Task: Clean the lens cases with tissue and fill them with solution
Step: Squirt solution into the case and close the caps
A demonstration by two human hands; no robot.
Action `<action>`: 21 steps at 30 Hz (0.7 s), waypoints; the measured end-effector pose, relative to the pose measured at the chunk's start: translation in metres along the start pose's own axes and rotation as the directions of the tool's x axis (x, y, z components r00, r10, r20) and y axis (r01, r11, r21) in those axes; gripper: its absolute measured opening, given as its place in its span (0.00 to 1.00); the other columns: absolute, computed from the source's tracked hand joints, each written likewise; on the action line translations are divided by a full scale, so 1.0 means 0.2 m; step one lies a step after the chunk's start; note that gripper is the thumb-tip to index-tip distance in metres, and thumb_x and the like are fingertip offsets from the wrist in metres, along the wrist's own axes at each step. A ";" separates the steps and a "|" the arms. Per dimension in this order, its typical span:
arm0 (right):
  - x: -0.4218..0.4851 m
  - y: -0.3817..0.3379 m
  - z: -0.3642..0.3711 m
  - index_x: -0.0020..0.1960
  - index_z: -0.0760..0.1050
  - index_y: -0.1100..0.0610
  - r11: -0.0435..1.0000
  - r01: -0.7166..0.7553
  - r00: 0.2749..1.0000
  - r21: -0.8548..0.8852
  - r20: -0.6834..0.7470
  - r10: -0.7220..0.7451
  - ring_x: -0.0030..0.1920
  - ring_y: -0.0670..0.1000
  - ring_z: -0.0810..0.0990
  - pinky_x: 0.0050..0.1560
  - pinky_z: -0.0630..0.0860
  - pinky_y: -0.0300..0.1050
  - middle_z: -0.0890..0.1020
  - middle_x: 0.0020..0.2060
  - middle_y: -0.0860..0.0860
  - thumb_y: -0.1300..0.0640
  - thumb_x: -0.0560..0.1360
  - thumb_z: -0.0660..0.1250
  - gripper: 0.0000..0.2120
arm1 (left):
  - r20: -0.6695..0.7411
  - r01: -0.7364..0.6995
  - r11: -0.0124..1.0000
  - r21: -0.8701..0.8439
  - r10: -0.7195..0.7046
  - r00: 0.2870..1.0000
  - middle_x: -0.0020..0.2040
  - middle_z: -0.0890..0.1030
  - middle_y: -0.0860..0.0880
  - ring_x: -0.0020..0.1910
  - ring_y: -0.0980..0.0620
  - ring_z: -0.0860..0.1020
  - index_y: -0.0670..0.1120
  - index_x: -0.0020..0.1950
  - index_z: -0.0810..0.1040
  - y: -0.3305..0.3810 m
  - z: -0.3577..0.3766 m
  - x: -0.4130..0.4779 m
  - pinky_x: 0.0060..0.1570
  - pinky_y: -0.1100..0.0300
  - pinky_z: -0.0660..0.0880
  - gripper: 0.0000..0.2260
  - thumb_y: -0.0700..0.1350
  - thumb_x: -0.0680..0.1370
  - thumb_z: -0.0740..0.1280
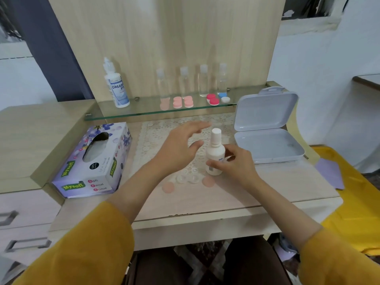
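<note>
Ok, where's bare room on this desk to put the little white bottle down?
Bare wood lies in front of the open box, toward the right front corner of the desk, and along the front edge below the pink caps. Crowded: around the clear lens case and on the glass shelf.

Right hand (236,166) around white bottle (215,152)
</note>
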State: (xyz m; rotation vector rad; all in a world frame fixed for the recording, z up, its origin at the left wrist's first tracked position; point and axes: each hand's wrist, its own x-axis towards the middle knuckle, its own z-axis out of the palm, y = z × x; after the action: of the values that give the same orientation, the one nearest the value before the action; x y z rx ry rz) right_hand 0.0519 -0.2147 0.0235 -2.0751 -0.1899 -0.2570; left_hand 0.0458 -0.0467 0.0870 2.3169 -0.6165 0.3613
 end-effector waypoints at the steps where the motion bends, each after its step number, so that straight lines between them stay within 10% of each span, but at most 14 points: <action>1: 0.00 0.00 0.00 0.50 0.78 0.54 1.000 -0.009 1.000 0.028 0.005 0.009 0.41 0.45 0.76 0.43 0.72 0.38 0.79 0.40 0.44 0.54 0.63 0.77 0.17 | 0.065 -0.040 0.999 -0.007 0.041 0.997 0.66 0.72 0.54 0.61 0.60 0.70 0.51 0.66 0.72 0.03 0.00 0.04 0.61 0.68 0.66 0.21 0.34 0.75 0.63; 5: -0.02 0.02 0.01 0.53 0.78 0.56 0.993 -0.025 1.000 0.118 0.005 0.024 0.44 0.48 0.79 0.45 0.74 0.37 0.81 0.43 0.47 0.58 0.63 0.77 0.19 | 0.194 -0.063 0.998 0.015 0.059 0.979 0.57 0.78 0.53 0.53 0.61 0.74 0.48 0.58 0.79 0.08 0.03 0.16 0.53 0.74 0.67 0.17 0.31 0.75 0.63; 11: -0.02 0.04 0.01 0.53 0.78 0.57 0.991 0.005 1.000 0.137 0.014 -0.007 0.47 0.48 0.80 0.49 0.75 0.39 0.82 0.44 0.49 0.58 0.64 0.77 0.18 | 0.081 0.051 0.989 0.139 -0.063 0.995 0.45 0.78 0.57 0.40 0.61 0.73 0.51 0.46 0.79 0.08 0.06 0.21 0.42 0.64 0.69 0.09 0.54 0.71 0.71; 16: -0.03 0.04 0.01 0.53 0.78 0.56 0.990 0.021 1.000 0.137 0.008 -0.022 0.45 0.47 0.79 0.46 0.73 0.34 0.82 0.43 0.48 0.57 0.64 0.77 0.18 | 0.316 0.006 0.992 -0.130 0.035 0.948 0.60 0.75 0.56 0.60 0.62 0.71 0.51 0.59 0.77 0.09 0.03 0.17 0.60 0.71 0.68 0.20 0.30 0.76 0.59; 21: -0.03 0.03 0.02 0.53 0.78 0.55 0.992 0.036 0.999 0.117 0.013 -0.038 0.41 0.39 0.76 0.41 0.69 0.27 0.79 0.42 0.42 0.58 0.64 0.76 0.18 | 0.163 0.032 0.999 -0.027 -0.027 0.986 0.45 0.77 0.58 0.45 0.59 0.75 0.46 0.52 0.81 0.09 0.04 0.17 0.47 0.73 0.71 0.09 0.37 0.73 0.68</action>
State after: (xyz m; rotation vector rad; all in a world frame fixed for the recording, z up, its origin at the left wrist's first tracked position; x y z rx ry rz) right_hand 0.0489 -0.2156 0.0150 -1.9590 -0.2473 -0.2467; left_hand 0.0658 -0.0758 0.1064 2.3394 -0.6611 0.1491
